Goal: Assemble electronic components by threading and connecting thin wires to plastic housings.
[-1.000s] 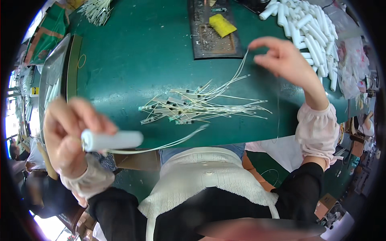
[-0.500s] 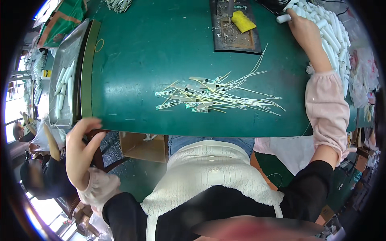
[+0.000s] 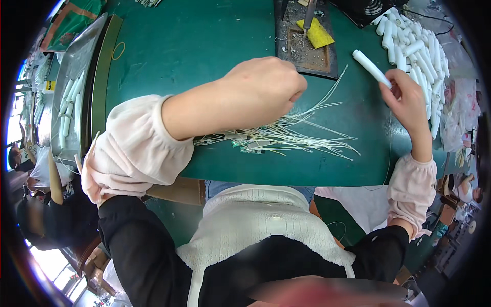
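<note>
At the left edge of the green bench (image 3: 179,56), a metal tray (image 3: 91,48) is standing, and a few white sticks (image 3: 66,110) are lying inside it. A yellow rubber band (image 3: 113,53) is resting on the bench close to that edge. Further right, the left hand (image 3: 261,89) is hanging over the middle of the bench, back upward, its fingers curling in toward the palm; their tips are facing away from view, so whether they are gripping anything cannot be told. Partly behind its wrist, toward the near edge, a loose bundle of pale wires (image 3: 312,135) is spreading rightward from small circuit boards (image 3: 250,146). Toward the far edge, a dark soldering stand (image 3: 307,53) is bearing a yellow sponge (image 3: 318,35), with a soldering iron (image 3: 309,15) pointing down beside it. Near the right edge, the right hand (image 3: 409,100) is pinching one white tube (image 3: 369,65) by its near end, thumb and fingers closing around it, while the other end is slanting toward the stand. Beyond, a heap of similar tubes (image 3: 419,56) is filling the far right corner, and clear plastic bags (image 3: 460,102) are lying beside it.
</note>
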A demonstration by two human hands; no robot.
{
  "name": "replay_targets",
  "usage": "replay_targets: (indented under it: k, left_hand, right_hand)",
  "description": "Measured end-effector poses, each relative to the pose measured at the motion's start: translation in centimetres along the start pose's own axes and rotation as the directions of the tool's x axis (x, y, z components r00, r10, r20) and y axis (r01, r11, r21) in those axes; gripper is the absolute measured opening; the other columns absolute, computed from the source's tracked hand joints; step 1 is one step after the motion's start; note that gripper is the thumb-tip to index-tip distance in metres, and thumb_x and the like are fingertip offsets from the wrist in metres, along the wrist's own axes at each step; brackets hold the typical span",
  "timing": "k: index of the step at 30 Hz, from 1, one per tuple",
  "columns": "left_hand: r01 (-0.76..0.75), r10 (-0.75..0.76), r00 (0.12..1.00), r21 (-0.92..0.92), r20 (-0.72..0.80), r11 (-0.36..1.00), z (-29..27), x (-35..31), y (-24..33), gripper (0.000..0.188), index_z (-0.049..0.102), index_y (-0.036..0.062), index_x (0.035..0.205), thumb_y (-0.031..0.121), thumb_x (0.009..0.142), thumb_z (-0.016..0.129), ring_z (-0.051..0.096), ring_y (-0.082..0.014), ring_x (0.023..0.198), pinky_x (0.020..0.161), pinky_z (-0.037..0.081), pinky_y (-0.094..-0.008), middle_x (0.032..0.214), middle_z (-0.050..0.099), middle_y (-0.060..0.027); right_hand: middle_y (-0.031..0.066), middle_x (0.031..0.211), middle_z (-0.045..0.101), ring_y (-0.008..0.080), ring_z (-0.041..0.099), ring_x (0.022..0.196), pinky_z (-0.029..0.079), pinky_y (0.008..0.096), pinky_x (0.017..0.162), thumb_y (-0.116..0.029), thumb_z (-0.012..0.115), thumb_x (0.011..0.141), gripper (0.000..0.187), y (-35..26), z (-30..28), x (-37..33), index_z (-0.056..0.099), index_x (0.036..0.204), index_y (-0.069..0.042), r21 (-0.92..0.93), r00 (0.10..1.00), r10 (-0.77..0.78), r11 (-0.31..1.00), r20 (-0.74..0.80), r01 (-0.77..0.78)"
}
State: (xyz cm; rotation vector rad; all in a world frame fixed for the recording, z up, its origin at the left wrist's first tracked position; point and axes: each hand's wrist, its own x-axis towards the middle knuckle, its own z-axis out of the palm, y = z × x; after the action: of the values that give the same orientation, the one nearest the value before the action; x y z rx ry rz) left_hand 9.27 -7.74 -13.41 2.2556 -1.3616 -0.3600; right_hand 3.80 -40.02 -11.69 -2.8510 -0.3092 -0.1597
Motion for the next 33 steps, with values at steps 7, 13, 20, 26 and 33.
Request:
replay_targets:
  k: [7, 13, 20, 26, 33]
  left_hand:
    - [0.010, -0.014, 1.000, -0.379, -0.008, 0.925, -2.9, -0.3, 0.8, 0.008, 0.060, 0.0001, 0.083, 0.002, 0.078, 0.066, 0.062, -0.0221, 0.077, 0.074, 0.050, -0.0299, 0.082, 0.062, -0.0103]
    - [-0.019, -0.016, 0.998, -0.554, -0.058, 0.832, -3.0, -0.7, 2.1, 0.009, 0.061, -0.0011, 0.089, 0.000, 0.081, 0.065, 0.062, -0.0163, 0.079, 0.075, 0.050, -0.0276, 0.080, 0.063, -0.0068]
    - [-0.047, 0.027, 0.998, -0.430, -0.052, 0.901, -3.9, -1.5, 2.6, 0.010, 0.058, -0.0037, 0.088, -0.001, 0.081, 0.065, 0.060, -0.0119, 0.080, 0.069, 0.049, -0.0275, 0.082, 0.063, -0.0054]
    - [0.098, -0.185, 0.983, -0.779, -0.023, 0.620, -4.1, -0.8, 2.1, 0.008, 0.061, -0.0016, 0.088, -0.001, 0.083, 0.067, 0.060, -0.0071, 0.078, 0.068, 0.050, -0.0218, 0.083, 0.065, -0.0022]
    - [0.294, -0.307, 0.933, -0.888, 0.187, 0.352, -4.1, -0.6, 1.7, 0.008, 0.063, 0.0002, 0.092, 0.002, 0.085, 0.067, 0.062, -0.0054, 0.079, 0.071, 0.050, -0.0193, 0.086, 0.066, -0.0026]
  right_hand:
    - [-0.0012, 0.089, 0.056, 0.0040, 0.048, 0.072, 0.038, 0.0179, 0.059, -0.005, 0.062, 0.087, 0.021, -5.2, -2.0, 1.2, 0.060, 0.108, -0.002, 0.469, 0.990, -0.054, 0.877, -0.129, 0.109]
    - [-0.0026, 0.086, 0.054, 0.0026, 0.050, 0.076, 0.040, 0.0179, 0.065, -0.006, 0.067, 0.082, 0.018, -9.2, -1.3, 3.9, 0.058, 0.096, -0.002, 0.750, 0.900, -0.194, 0.634, 0.391, -0.190]
    - [-0.0062, 0.079, 0.053, -0.0015, 0.045, 0.068, 0.033, 0.0154, 0.057, 0.001, 0.069, 0.079, 0.020, -11.2, -0.6, 3.7, 0.058, 0.094, -0.004, 0.790, 0.889, -0.174, 0.550, 0.425, -0.270]
    - [-0.0052, 0.071, 0.050, -0.0007, 0.042, 0.059, 0.030, 0.0166, 0.050, 0.004, 0.071, 0.073, 0.024, -10.8, -0.1, 2.9, 0.057, 0.090, -0.005, 0.742, 0.951, -0.196, 0.669, 0.239, -0.048]
    - [-0.0044, 0.068, 0.049, 0.0000, 0.042, 0.056, 0.030, 0.0174, 0.048, -0.002, 0.079, 0.068, 0.031, -11.4, 0.2, 2.2, 0.056, 0.089, -0.004, 0.638, 0.970, -0.113, 0.768, 0.215, -0.052]
